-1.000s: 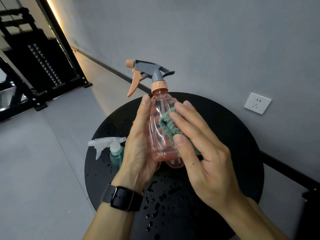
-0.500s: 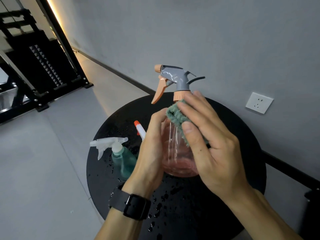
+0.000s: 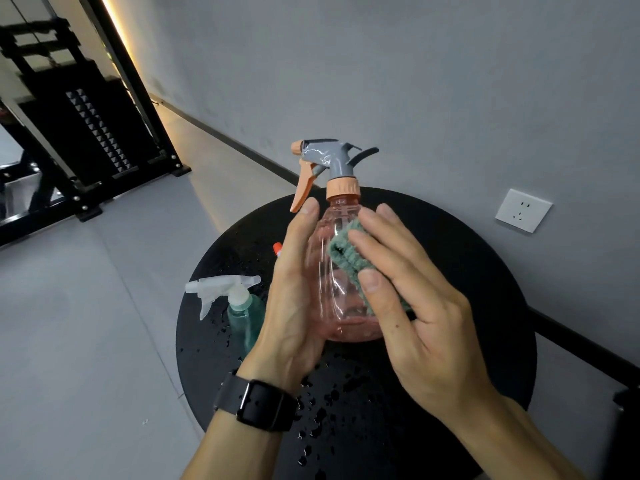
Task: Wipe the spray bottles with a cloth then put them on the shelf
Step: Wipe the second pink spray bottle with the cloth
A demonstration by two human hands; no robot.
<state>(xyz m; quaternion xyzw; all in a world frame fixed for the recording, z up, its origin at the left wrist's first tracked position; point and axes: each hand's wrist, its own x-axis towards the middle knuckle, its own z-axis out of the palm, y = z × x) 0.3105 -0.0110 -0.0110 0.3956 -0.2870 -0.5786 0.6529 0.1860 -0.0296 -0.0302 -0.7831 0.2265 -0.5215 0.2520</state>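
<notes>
A clear pink spray bottle (image 3: 337, 271) with a grey and orange trigger head is held upright above the round black table (image 3: 467, 271). My left hand (image 3: 294, 292) grips its left side. My right hand (image 3: 412, 306) presses a folded green cloth (image 3: 346, 254) against the bottle's right side. A teal spray bottle (image 3: 242, 313) with a white trigger stands on the table at the left, partly behind my left hand. An orange-tipped white nozzle (image 3: 277, 248) of another bottle peeks out behind my left hand.
Water drops (image 3: 329, 403) lie on the table's near part. A black metal shelf frame (image 3: 86, 140) stands at the far left on the grey floor. A white wall socket (image 3: 523, 210) is on the grey wall at right.
The pink bottle moved right and turned upright, then shifted slightly. My right hand with the cloth slid up to the neck, then back down onto the bottle's body.
</notes>
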